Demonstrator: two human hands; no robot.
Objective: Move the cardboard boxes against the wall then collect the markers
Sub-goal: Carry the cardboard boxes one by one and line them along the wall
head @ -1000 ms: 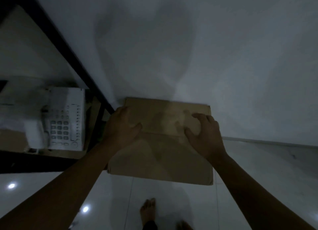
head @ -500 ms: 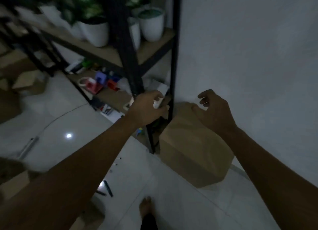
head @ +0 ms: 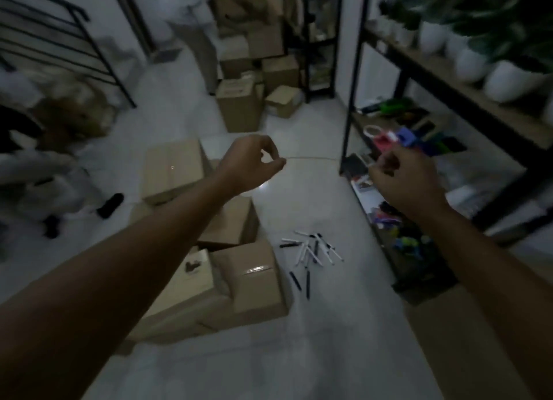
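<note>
Several cardboard boxes sit on the white floor left of centre: a near one (head: pixel 254 283), one behind it (head: pixel 230 226) and a taller one (head: pixel 173 169) further back. Several black and white markers (head: pixel 311 250) lie scattered on the floor to the right of the boxes. My left hand (head: pixel 248 163) hangs in the air above the boxes, fingers loosely curled, holding nothing. My right hand (head: pixel 404 181) is raised near the shelf at the right, fingers loosely curled and empty. Both hands are well above the markers.
A black metal shelf (head: pixel 347 100) with white plant pots (head: pixel 508 79) and coloured small items runs along the right. More cardboard boxes (head: pixel 239 103) are stacked at the back. A black railing (head: pixel 98 49) and blurred clutter lie at the left.
The view has swung away from the wall and the box set against it, into the room. Both hands have left that box and now hang empty in the air.
</note>
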